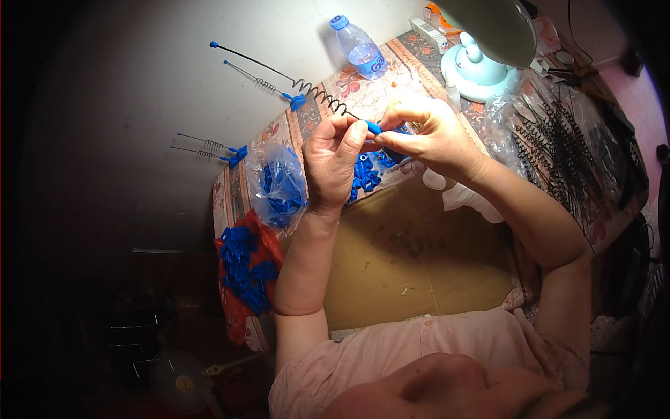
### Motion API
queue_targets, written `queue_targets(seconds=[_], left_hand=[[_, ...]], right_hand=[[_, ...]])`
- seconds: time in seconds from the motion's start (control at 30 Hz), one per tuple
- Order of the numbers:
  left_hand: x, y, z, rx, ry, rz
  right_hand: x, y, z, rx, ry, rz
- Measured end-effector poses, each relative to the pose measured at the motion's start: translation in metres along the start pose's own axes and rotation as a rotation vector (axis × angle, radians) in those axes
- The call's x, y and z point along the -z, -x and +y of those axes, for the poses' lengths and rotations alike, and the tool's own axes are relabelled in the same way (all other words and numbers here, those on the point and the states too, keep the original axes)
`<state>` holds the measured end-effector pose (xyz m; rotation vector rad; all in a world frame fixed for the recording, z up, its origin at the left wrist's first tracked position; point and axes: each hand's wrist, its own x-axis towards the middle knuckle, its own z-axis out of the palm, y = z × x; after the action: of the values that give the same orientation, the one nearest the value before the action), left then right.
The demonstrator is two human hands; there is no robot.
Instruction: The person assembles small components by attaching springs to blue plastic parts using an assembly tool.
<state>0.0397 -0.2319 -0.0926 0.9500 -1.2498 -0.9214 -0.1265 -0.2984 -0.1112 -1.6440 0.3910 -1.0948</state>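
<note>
My left hand (pixel 333 160) is closed, thumb against fingers, around the lower end of a black wire with a spring-like coil (pixel 319 94). The wire slants up to the far left and ends in a small blue tip. A smooth blue piece (pixel 373 128) sits at its lower end, between my two hands. My right hand (pixel 436 133) pinches that blue piece between thumb and fingertips. Just below my hands lies a pile of small blue plastic parts (pixel 364 176), partly hidden by my left hand.
Similar coiled wires with blue ends (pixel 264 84) stick out past the table's left edge. A clear bag (pixel 278 185) and a red bag (pixel 241 272) hold blue parts. A water bottle (pixel 363 52), a lamp base (pixel 478 73), black coiled wires (pixel 558 140) and brown cardboard (pixel 412 272) surround my hands.
</note>
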Motion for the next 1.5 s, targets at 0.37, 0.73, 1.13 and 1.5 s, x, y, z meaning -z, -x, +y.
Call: queue_targets(seconds=[0.37, 0.73, 1.13, 1.5], left_hand=[[-0.002, 0.009, 0.006, -0.105, -0.134, 0.012], [-0.005, 0.017, 0.005, -0.122, -0.128, 0.049], [-0.007, 0.025, 0.003, -0.123, -0.182, 0.109], [-0.010, 0.034, 0.004, -0.198, -0.147, 0.075]], right_hand=[[0.000, -0.001, -0.001, 0.307, 0.281, 0.114], [-0.001, -0.002, -0.005, 0.511, 0.455, 0.192], [-0.007, 0.003, -0.006, 0.427, 0.588, 0.215], [-0.007, 0.008, -0.015, 0.617, 0.740, 0.279]])
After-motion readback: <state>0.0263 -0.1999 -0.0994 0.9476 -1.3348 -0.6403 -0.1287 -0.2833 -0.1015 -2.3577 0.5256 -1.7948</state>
